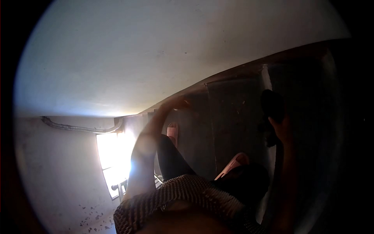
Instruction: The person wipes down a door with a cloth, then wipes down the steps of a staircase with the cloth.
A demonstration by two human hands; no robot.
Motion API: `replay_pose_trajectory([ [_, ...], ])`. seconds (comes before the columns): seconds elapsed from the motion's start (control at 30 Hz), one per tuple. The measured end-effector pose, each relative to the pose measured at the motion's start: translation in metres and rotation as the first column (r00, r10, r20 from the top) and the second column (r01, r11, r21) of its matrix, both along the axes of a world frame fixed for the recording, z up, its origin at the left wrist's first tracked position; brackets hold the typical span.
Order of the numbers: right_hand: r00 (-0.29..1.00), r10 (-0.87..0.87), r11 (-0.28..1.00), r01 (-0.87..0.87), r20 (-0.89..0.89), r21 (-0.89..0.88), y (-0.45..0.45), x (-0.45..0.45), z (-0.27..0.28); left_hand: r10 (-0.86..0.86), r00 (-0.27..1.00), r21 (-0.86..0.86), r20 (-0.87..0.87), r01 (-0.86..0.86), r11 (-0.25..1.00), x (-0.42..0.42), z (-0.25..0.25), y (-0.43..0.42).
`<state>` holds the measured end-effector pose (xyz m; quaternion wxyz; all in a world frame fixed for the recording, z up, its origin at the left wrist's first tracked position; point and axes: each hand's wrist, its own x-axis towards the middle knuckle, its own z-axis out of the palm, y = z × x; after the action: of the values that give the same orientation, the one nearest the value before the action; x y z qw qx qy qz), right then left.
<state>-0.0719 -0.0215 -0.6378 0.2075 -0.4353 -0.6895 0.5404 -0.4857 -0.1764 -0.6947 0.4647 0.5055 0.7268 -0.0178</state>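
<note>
My right hand (283,128) is closed round a dark object (272,104) with a broad rounded upper end and a smaller lumpy part below the thumb. It is too dark to tell its kind. The object is over the pale edge of a step (267,80). My left hand (181,103) reaches out near the foot of the wall, dim and somewhat blurred. Its fingers look loosely stretched, and nothing shows in them. Pink slippers (172,132) are on my feet, one further ahead and left of the other.
Dark steps (233,113) run across the view, in deep shadow to the right. A pale wall (128,58) rises alongside them. At the left, a bright window (113,156) glares, with a pipe (78,126) near it. Paint flakes off the lower left wall (91,216).
</note>
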Motion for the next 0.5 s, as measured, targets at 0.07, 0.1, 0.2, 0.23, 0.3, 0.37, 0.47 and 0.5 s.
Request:
replay_pose_trajectory([
  [0.07, 0.996, 0.083, 0.994, -0.08, -0.036, 0.073, 0.002, -0.001, -0.003, -0.165, 0.978, -0.053, -0.125, 0.159, 0.986, -0.028, -0.01, 0.011],
  [0.1, 0.996, 0.082, 0.994, -0.079, -0.036, 0.075, 0.001, -0.003, -0.003, -0.149, 0.976, -0.135, -0.16, 0.128, 0.983, -0.039, -0.017, 0.02],
  [0.2, 0.998, 0.065, 0.989, -0.065, 0.002, 0.13, -0.003, -0.007, 0.01, -0.178, 0.974, -0.159, -0.139, 0.156, 0.975, -0.064, -0.021, 0.041],
  [0.23, 0.995, 0.076, 0.991, -0.083, 0.07, 0.109, -0.003, -0.008, 0.017, -0.038, 0.999, -0.11, 0.034, 0.041, 0.993, -0.094, -0.038, 0.049],
  [0.3, 0.984, 0.094, 0.991, -0.107, 0.152, 0.078, -0.001, -0.006, 0.019, -0.121, 0.99, -0.191, -0.076, 0.105, 0.976, -0.085, -0.024, 0.062],
  [0.37, 0.983, 0.065, 0.997, -0.058, 0.171, -0.045, 0.002, -0.001, 0.005, -0.058, 0.998, -0.164, -0.022, 0.053, 0.985, -0.071, -0.016, 0.052],
  [0.47, 0.998, 0.029, 0.999, -0.03, 0.053, 0.016, 0.005, 0.007, -0.015, -0.166, 0.98, -0.199, 0.107, 0.185, 0.962, -0.05, -0.048, 0.024],
  [0.5, 0.998, 0.03, 0.999, -0.031, 0.05, 0.01, 0.005, 0.005, -0.01, -0.178, 0.972, -0.206, 0.154, 0.207, 0.956, -0.033, -0.038, 0.017],
])
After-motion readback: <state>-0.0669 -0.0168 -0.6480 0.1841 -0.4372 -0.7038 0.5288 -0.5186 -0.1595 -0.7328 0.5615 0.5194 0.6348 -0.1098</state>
